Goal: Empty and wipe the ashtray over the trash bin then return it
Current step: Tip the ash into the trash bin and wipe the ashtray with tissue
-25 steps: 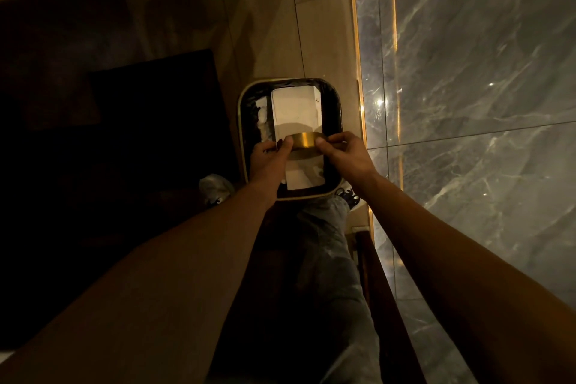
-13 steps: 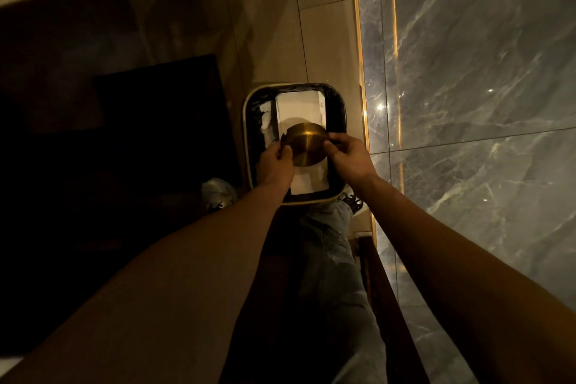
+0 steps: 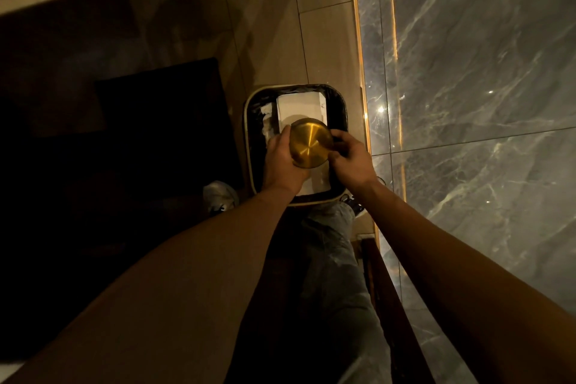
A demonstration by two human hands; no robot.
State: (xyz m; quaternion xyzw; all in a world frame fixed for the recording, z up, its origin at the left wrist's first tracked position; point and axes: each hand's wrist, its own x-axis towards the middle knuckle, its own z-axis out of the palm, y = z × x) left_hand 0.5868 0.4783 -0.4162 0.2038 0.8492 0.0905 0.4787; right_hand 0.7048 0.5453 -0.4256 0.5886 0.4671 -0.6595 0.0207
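A round brass ashtray (image 3: 310,143) is held upside down over the trash bin (image 3: 249,134), its flat golden base facing me. My left hand (image 3: 282,162) grips its left rim. My right hand (image 3: 349,159) holds its right edge with curled fingers. The bin is a dark, rounded rectangle with a pale rim and a black liner. Inside it lies a white box or paper (image 3: 299,106), with some crumpled white tissue (image 3: 266,121) at the left. The ashtray's inside is hidden.
A grey marble wall (image 3: 483,103) with a lit gold strip (image 3: 361,72) runs along the right. Beige floor tiles (image 3: 280,25) lie beyond the bin. A dark mat or furniture (image 3: 156,121) sits at the left. My legs and shoes (image 3: 219,196) stand just before the bin.
The ashtray has been turned over from edge-on to fully upside down, its base now facing up. Both hands stayed on it over the bin.
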